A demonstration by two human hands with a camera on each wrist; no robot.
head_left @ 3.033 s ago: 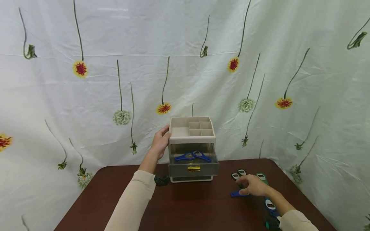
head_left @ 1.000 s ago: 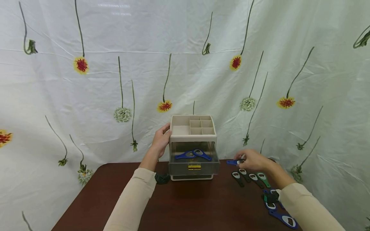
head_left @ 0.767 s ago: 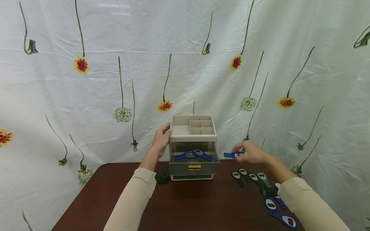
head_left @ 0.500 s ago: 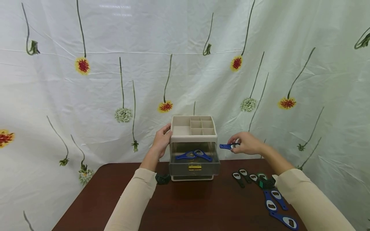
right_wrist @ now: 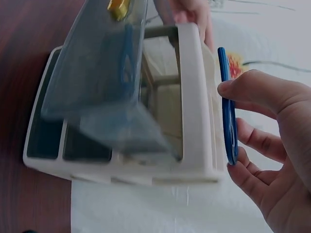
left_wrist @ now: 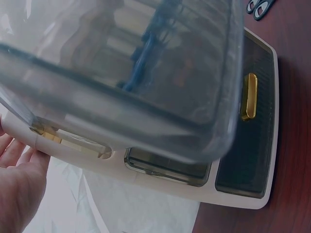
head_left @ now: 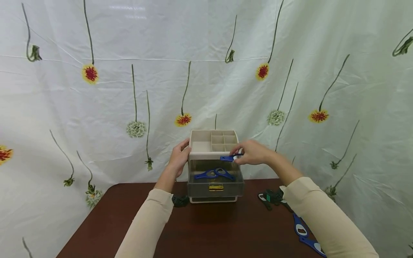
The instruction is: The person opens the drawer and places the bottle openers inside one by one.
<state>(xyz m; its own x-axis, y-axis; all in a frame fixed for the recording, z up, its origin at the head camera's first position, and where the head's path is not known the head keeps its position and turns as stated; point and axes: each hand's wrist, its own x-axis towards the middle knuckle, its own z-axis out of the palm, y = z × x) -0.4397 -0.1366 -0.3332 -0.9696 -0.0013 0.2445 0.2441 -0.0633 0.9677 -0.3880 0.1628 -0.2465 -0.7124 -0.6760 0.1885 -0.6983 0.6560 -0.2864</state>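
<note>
A blue bottle opener [head_left: 227,158] is pinched between thumb and fingers of my right hand [head_left: 253,152], above the front rim of a cream drawer organizer [head_left: 213,156]. In the right wrist view the opener [right_wrist: 227,111] is edge-on beside the organizer's top. My left hand [head_left: 179,156] rests against the organizer's left side; its fingers [left_wrist: 12,150] touch the cream wall in the left wrist view. The clear upper drawer [head_left: 200,190] is pulled out. Two blue bottle openers [head_left: 206,174] lie inside it, crossing at their heads.
On the dark red table [head_left: 206,229], more blue bottle openers [head_left: 300,229] and a dark bottle opener [head_left: 264,201] lie at the right, partly under my right forearm. The organizer's top has one large and several small compartments [head_left: 224,139]. A lower drawer with a gold handle [left_wrist: 250,97] is closed.
My right hand picked up a blue bottle opener from the right of the table, lifted it and moved it left over the organizer. My left hand stays at the organizer's side.
</note>
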